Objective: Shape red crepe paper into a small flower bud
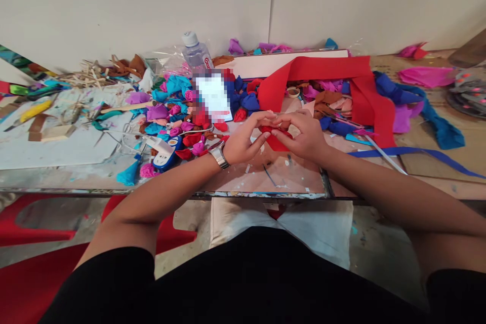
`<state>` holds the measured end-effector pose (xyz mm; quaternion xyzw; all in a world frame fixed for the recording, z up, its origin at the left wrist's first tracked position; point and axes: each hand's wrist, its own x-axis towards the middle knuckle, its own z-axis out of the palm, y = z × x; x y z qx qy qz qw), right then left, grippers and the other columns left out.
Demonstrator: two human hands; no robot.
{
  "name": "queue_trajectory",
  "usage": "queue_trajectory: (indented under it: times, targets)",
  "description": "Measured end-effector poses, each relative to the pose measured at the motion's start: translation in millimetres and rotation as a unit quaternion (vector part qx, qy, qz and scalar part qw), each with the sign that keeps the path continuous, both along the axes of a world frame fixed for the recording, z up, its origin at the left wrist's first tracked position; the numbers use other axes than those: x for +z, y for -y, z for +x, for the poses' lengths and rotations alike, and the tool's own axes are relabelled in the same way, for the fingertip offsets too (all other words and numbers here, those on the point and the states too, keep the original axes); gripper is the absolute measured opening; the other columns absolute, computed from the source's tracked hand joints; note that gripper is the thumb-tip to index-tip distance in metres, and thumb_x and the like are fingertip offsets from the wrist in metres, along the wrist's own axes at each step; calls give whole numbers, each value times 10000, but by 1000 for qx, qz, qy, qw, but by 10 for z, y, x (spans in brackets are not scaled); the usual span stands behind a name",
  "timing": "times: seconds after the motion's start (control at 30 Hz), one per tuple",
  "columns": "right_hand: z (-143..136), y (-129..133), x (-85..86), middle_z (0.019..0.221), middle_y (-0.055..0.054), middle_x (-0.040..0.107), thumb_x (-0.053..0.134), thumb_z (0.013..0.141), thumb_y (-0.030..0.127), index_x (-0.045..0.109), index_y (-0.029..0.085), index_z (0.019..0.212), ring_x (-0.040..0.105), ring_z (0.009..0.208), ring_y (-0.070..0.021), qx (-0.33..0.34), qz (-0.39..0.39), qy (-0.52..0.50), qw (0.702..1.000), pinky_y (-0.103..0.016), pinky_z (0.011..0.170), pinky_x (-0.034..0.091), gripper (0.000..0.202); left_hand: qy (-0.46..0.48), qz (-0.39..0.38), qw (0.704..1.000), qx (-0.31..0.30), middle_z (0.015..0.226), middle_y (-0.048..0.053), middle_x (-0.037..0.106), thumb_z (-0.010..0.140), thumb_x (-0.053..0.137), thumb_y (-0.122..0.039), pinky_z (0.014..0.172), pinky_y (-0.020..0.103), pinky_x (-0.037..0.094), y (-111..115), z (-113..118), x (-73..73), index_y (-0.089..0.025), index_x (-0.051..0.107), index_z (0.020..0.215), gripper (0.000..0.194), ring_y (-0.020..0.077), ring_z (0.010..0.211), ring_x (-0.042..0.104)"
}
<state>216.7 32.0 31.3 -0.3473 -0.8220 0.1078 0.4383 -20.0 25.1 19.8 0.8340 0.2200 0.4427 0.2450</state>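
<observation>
Over the table's front part, my left hand and my right hand meet with fingertips curled around a small red crepe-paper rose. The fingers hide part of it. Red paper also shows just below the hands; whether it joins the rose I cannot tell. Beyond my right hand, a wide red crepe-paper strip arches over the clutter and hangs down on the right. Many rolled paper flowers in blue, purple, pink and red lie left of my left hand, around a lit phone with a blurred screen.
A water bottle stands behind the phone. Near the left front lies a blue-and-white power strip with a plug in it. A yellow-handled cutter rests at far left. Blue ribbon crosses cardboard on the right.
</observation>
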Motion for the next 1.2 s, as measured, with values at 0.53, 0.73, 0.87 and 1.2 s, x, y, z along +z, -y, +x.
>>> queue_trajectory:
  times: [0.53, 0.73, 0.87, 1.2]
  targets:
    - [7, 40, 61, 993, -46, 838, 762, 961, 509, 792, 266, 1094, 743, 838, -231, 42, -68, -14, 997, -386, 836, 563, 279, 78, -31, 996, -14, 1108, 68, 678, 1106, 563, -325, 1001, 407, 632, -31, 33, -43, -256, 492, 1406, 315, 194, 1082, 741]
    - [-10, 42, 30, 1023, -47, 837, 749, 950, 447, 789, 266, 1094, 745, 857, -229, 53, -72, -37, 995, -376, 821, 580, 234, 69, -37, 997, -17, 1106, 71, 702, 1104, 576, -329, 976, 391, 625, -15, 40, -24, -252, 462, 1406, 332, 191, 1065, 748]
    - [-22, 54, 34, 1014, -48, 829, 746, 951, 455, 785, 271, 1077, 738, 854, -226, 51, -80, -39, 995, -372, 811, 592, 227, 67, -36, 997, -11, 1200, 100, 711, 1089, 622, -388, 997, 396, 630, -9, 41, -16, -254, 488, 1409, 371, 202, 1105, 754]
    - [-58, 56, 37, 962, -48, 818, 749, 961, 510, 779, 267, 1073, 719, 834, -218, 48, -102, -84, 990, -374, 795, 602, 270, 87, -61, 994, 11, 1233, 97, 721, 1062, 696, -468, 983, 365, 640, -5, 49, -20, -242, 568, 1300, 351, 178, 1100, 763]
